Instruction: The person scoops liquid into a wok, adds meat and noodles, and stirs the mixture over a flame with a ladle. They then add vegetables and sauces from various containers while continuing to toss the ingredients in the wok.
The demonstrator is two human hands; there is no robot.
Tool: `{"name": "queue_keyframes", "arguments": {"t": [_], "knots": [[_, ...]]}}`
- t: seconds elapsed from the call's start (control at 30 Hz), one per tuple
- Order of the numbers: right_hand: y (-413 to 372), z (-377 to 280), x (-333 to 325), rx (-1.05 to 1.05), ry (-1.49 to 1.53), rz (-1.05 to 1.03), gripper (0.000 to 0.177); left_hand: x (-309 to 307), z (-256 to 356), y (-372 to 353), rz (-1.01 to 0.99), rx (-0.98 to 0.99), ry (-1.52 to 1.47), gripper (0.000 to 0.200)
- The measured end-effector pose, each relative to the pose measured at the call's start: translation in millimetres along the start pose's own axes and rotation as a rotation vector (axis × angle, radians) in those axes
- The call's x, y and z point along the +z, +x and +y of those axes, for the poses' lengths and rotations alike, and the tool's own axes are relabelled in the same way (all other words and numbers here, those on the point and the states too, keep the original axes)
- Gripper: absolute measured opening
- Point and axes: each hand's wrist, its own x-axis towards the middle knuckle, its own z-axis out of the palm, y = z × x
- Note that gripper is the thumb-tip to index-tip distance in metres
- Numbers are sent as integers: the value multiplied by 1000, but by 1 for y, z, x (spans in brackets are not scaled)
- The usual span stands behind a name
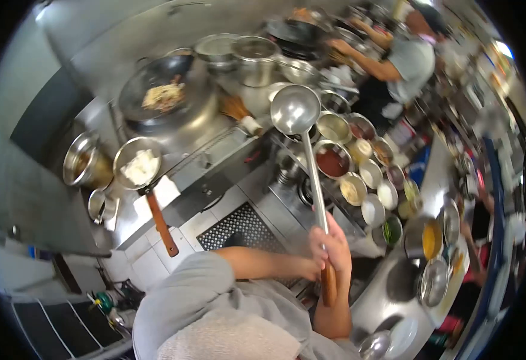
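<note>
Both hands, left hand [312,264] and right hand [337,246], clamp together on the long handle of the ladle [295,109], its empty bowl hovering over the seasoning bowls [333,161] beside the stove's edge, apparently fetching seasoning, so next comes a steady dip into one bowl.

Left hand [316,257] and right hand [338,249] grip a ladle [295,110] near seasoning bowls [333,161].

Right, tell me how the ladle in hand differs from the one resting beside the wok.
The held ladle is empty; the resting ladle carries white food. The held ladle is raised, its long metal shaft gripped at the wooden end; the resting ladle lies on the stove with a shorter wooden handle. Both have round steel bowls.
</note>
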Motion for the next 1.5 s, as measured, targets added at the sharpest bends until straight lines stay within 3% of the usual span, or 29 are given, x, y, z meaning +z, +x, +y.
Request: {"name": "queue_keyframes", "arguments": {"t": [0.07,0.13,0.17,0.2,0.23,0.27,0.33,0.37,0.4,0.43,0.5,0.57,0.67,0.73,0.8,0.9,0.97,1.0,1.07,1.1,1.13,1.17,1.2,1.27,1.3,1.33,1.4,1.47,1.5], "knots": [[64,-20,15,-7,-86,-123,56,-80,10,-73,183,128,-462,27],[146,-34,41,-52,-151,-250,49,-166,22,-165,407,433,-774,30],[201,-39,53,-44,-311,-278,50,-177,58,-222,593,702,-720,32],[259,-44,71,-9,-373,-328,46,-218,57,-266,698,748,-839,30],[361,-45,124,-31,-669,-375,40,-255,92,-315,848,944,-879,27],[423,-23,146,-59,-586,-310,36,-269,124,-346,973,1112,-903,26],[517,4,196,-28,-804,-393,30,-316,156,-368,918,1215,-1034,28],[557,30,213,-34,-846,-262,25,-350,165,-368,958,1183,-1049,31],[578,36,230,124,-777,-495,29,-376,175,-366,1012,1170,-1079,30],[591,45,236,177,-840,-595,32,-397,178,-363,1020,1061,-1089,29],[579,37,252,222,-1061,-695,44,-437,176,-352,1019,899,-1094,27],[546,12,247,0,-1419,-904,69,-436,181,-357,1038,895,-1088,21],[508,-20,195,-325,-1874,-901,71,-443,170,-362,943,858,-1095,16],[468,-47,184,-467,-2014,-877,71,-427,188,-367,1046,804,-1168,15],[448,-65,175,-356,-1953,-870,71,-442,184,-361,1028,818,-1181,14],[455,-51,147,-132,-1823,-890,70,-492,153,-329,1081,1017,-1159,11],[508,14,134,-298,-1751,-826,71,-515,130,-312,1136,1118,-1027,9],[519,29,132,-377,-1718,-797,71,-512,126,-305,1184,1172,-968,9],[508,-16,151,-91,-1632,-869,73,-403,156,-310,1332,1126,-1073,14],[486,-62,156,54,-1606,-894,73,-362,186,-325,1327,1093,-1104,15],[478,-90,151,206,-1586,-921,74,-382,162,-330,1113,1179,-1046,14],[496,-74,139,29,-1600,-982,74,-402,137,-335,898,1236,-980,14],[515,-59,127,-159,-1615,-1027,74,-414,164,-338,1225,1077,-1020,14],[539,-26,155,-126,-1711,-944,71,-469,150,-338,1190,1132,-1084,15],[539,-26,163,-178,-1690,-919,71,-465,138,-327,1265,1060,-1024,11],[539,-27,171,-236,-1665,-896,71,-378,201,-320,1454,958,-1103,7],[535,-27,159,-401,-1491,-876,71,-356,141,-299,1178,1179,-950,5],[507,-80,161,-357,-1395,-1048,74,-341,166,-312,1499,1076,-483,3],[503,-88,153,-385,-1359,-1086,74,-351,172,-334,1719,886,55,5]]}}
